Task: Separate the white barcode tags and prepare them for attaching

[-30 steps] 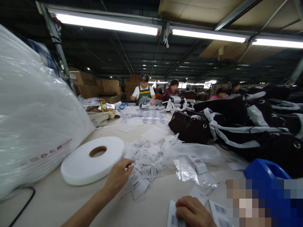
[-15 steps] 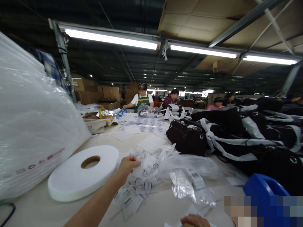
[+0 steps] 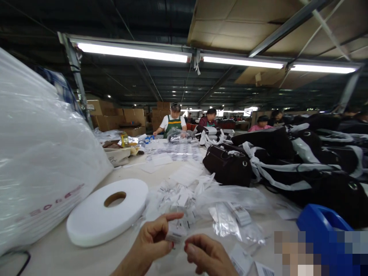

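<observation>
My left hand (image 3: 156, 237) is over the near edge of a pile of small printed labels in clear bags (image 3: 179, 199). Its index finger points right and the thumb is apart from it, with nothing visible between them. Just to its right, my right hand (image 3: 208, 251) has its fingers curled and pressed to the thumb; whatever they hold, if anything, cannot be made out. A white roll of foam tape (image 3: 89, 214) lies left of the hands. Clear plastic bags (image 3: 235, 220) lie beyond my right hand. More labels (image 3: 241, 260) lie beside it.
A large plastic-wrapped bundle (image 3: 48, 161) fills the left side. Black bags with white wrapping (image 3: 227, 165) are heaped on the right. A blue plastic holder (image 3: 319, 222) stands near right. Across the table (image 3: 115, 174), a person in a green apron (image 3: 174, 124) and others are at work.
My left hand has drawn back from the label pile toward the near edge and its index finger and thumb have spread. My right hand has risen further into view, moving left beside it.
</observation>
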The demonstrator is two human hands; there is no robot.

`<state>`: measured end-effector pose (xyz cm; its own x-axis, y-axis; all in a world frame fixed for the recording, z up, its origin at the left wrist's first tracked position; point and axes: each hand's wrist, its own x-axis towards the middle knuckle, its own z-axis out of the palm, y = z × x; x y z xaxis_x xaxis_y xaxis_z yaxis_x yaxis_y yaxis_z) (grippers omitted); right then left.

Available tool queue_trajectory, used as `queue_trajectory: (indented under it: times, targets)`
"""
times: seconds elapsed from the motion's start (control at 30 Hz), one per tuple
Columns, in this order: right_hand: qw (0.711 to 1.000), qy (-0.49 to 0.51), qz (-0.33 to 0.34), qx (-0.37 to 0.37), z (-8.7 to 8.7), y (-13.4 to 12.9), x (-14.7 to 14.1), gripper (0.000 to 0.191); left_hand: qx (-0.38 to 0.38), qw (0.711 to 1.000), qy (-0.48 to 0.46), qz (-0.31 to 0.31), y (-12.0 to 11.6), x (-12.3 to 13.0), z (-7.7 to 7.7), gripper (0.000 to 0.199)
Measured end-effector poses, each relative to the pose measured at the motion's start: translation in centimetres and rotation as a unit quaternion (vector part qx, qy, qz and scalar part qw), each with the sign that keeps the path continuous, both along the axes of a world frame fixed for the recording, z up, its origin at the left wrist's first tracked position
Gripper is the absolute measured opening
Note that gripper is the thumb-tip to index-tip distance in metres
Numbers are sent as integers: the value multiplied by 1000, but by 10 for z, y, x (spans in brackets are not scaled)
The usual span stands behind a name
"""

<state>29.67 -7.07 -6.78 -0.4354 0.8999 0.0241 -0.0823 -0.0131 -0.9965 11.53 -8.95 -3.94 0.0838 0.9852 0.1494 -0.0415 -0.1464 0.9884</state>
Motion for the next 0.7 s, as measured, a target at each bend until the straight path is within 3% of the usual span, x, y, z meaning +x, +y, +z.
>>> queue_trajectory:
  times: [0.17, 0.3, 0.4, 0.5, 0.6, 0.7]
  targets:
    - [990, 124, -42, -55, 2, 0, -23, 31, 57, 996, 67, 31, -13, 10, -18, 3]
    - [989, 139, -23, -52, -6, -6, -27, 30, -9, 996, 77, 43, -23, 12, -25, 16]
    - [993, 102, -15, -59, -13, -9, -28, 29, -72, 993, 83, 42, -28, 14, -32, 28]
    - [996, 57, -34, -54, -21, -10, -30, 23, -50, 980, 179, 76, -31, 18, -41, 30]
    - [996, -20, -84, 2, -31, -13, -33, 19, -13, 936, 327, 129, -35, 26, -49, 31]
    - [985, -101, -121, 66, -36, -18, -35, 17, -3, 904, 402, 143, -37, 31, -55, 28]
